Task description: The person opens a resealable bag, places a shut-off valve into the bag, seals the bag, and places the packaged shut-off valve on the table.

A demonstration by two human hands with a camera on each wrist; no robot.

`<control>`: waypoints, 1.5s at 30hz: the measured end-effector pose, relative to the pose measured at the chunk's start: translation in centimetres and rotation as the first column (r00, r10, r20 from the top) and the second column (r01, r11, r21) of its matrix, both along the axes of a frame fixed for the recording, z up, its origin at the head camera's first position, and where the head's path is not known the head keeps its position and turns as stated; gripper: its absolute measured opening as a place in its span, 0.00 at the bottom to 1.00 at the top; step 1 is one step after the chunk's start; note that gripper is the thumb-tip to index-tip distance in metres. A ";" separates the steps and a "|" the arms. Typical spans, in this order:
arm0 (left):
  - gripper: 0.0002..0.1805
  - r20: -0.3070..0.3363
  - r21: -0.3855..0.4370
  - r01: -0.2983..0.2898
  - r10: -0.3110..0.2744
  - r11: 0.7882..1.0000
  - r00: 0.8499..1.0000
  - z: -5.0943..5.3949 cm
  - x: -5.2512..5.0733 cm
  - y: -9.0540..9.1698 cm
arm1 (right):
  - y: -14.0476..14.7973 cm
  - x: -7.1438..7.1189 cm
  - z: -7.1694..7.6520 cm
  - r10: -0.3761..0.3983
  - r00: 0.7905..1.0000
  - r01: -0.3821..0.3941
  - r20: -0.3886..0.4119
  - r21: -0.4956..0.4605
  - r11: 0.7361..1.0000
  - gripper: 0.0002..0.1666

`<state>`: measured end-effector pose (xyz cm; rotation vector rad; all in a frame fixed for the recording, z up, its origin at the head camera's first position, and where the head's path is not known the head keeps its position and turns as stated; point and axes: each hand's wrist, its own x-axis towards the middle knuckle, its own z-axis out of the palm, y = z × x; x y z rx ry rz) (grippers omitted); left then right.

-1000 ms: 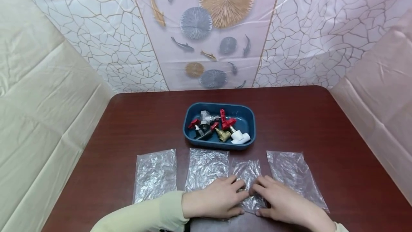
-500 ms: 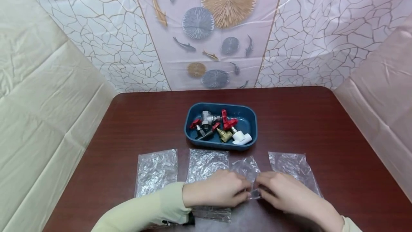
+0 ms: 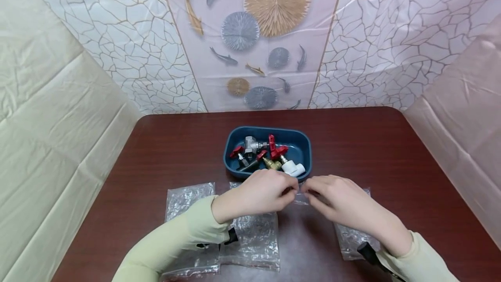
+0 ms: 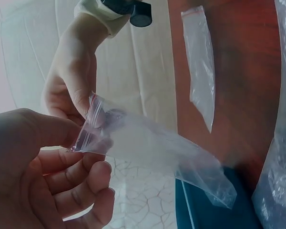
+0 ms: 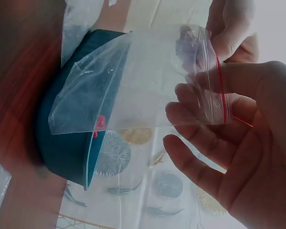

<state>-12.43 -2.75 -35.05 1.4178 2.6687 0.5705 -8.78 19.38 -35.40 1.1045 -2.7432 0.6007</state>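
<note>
A clear zip bag [image 4: 148, 140] with a red line along its top hangs between both hands, in front of the blue tray [image 3: 307, 151]. My left hand [image 3: 260, 191] pinches one side of the bag's top edge. With thumb and fingers my right hand [image 3: 344, 201] pinches the other side. In the right wrist view the bag [image 5: 143, 81] looks flat and see-through, its lower end over the tray's side [image 5: 62, 148]. Whether the zip is parted, I cannot tell.
Valves with red handles [image 3: 279, 150], a white fitting [image 3: 292, 169] and brass and metal ones fill the tray. Flat clear bags lie on the brown table at the left [image 3: 189, 199], at the centre [image 3: 254, 238] and at the right [image 3: 354, 240].
Both hands have lifted the small bag off the table and moved it away from the body, up to the tray's near edge. The other bags and the tray have stayed put.
</note>
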 end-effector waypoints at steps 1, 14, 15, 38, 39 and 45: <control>0.07 0.003 0.000 -0.005 0.005 1.000 1.000 0.1 -0.1 -0.1 | -0.1 -0.1 0.0 -0.004 1.000 0.004 -0.005 0.002 1.000 0.07; 0.07 -0.017 0.061 -0.056 0.057 0.997 0.998 0.5 -1.1 -0.8 | -0.9 -0.6 0.1 0.021 0.950 -0.048 -0.313 -0.078 0.996 0.05; 0.07 -0.016 0.067 -0.064 0.065 0.996 0.998 0.5 -1.2 -0.8 | -1.0 -0.6 0.2 0.030 0.942 -0.059 -0.334 -0.077 0.995 0.06; 0.07 0.166 0.099 -0.097 0.080 0.990 0.983 1.7 -1.5 -2.5 | -2.1 -0.8 0.0 0.027 0.912 -0.060 -0.409 -0.069 0.996 0.16; 0.07 0.166 0.097 -0.093 0.076 0.991 0.983 1.7 -1.5 -2.6 | -2.2 -0.8 0.0 0.030 0.913 -0.063 -0.408 -0.069 0.996 0.17; 0.07 0.148 0.097 -0.114 0.099 0.989 0.984 1.8 -1.8 -3.2 | -2.3 -0.8 0.0 0.056 0.915 -0.092 -0.400 -0.071 0.993 0.02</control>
